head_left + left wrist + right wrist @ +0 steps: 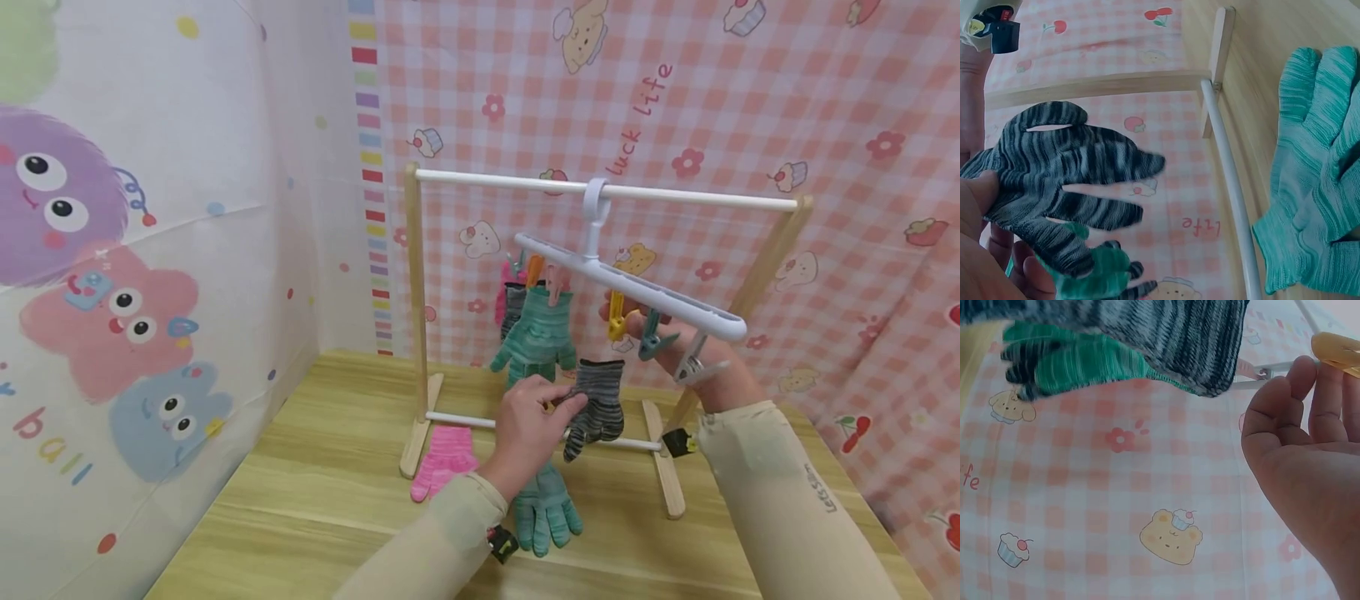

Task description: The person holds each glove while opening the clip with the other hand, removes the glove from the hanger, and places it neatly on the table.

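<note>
A: What's around the left hand [528, 421]?
B: Wooden table [247, 500] below. Drying rack [416, 292] spans past both sides, its lower rail running behind the hand. White hanger [637, 283] above, sloping down to the right. One teal glove [546, 512] lies below on the table, another teal glove [543, 329] hangs just above, pink glove [446, 458] lies to the left.
A: In the way?
B: Hanger bar partly covers the right hand [712, 367]. Teal clip [654, 337] and grey clip [693, 362] hang right over it.
A: Edges, room?
B: Table's left edge is well left of the pink glove. Visible gap between the grey-black glove [600, 400] cuff and the yellow clip [617, 317].
A: Hands?
B: Left pinches the grey-black glove by its near side; glove sits just right of it, cuff up, fingers down. Right is raised under the hanger, fingers bent at the yellow clip; can't tell if they squeeze it.
</note>
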Demonstrator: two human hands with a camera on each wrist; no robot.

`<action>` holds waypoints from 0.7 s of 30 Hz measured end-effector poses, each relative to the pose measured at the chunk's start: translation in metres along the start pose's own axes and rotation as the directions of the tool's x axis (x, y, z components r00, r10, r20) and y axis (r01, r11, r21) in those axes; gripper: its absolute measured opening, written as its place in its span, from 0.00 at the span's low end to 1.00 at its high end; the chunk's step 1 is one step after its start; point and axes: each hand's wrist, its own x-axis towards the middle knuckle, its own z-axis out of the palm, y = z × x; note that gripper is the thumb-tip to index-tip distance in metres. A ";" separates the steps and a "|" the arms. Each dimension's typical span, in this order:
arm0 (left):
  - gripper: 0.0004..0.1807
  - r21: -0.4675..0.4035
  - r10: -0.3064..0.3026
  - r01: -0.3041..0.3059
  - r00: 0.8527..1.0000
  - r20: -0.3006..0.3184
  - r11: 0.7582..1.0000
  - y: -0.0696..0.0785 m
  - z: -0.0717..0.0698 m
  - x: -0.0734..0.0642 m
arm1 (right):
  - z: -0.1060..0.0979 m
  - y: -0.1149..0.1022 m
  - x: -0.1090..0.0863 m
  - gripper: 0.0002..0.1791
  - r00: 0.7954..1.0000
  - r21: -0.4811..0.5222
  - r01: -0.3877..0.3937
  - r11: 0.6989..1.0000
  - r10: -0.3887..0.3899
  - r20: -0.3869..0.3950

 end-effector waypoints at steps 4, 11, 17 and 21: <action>0.13 0.024 0.008 -0.008 1.000 -0.002 1.000 -0.001 -0.001 -0.001 | -0.008 0.006 0.002 0.16 0.997 -0.016 0.031 0.999 -0.030 0.067; 0.16 -0.065 -0.144 0.148 0.987 0.069 0.987 -0.003 0.004 -0.005 | -0.014 0.014 0.002 0.15 0.997 -0.029 0.044 0.999 -0.043 0.059; 0.18 -0.131 -0.317 0.347 0.925 0.209 0.928 -0.010 0.025 -0.022 | -0.015 0.019 -0.003 0.15 0.999 -0.042 -0.033 0.999 0.035 0.031; 0.20 -0.161 -0.358 0.412 0.890 0.281 0.897 -0.014 0.041 -0.037 | -0.014 0.023 -0.003 0.13 0.999 0.028 -0.013 1.000 0.012 0.035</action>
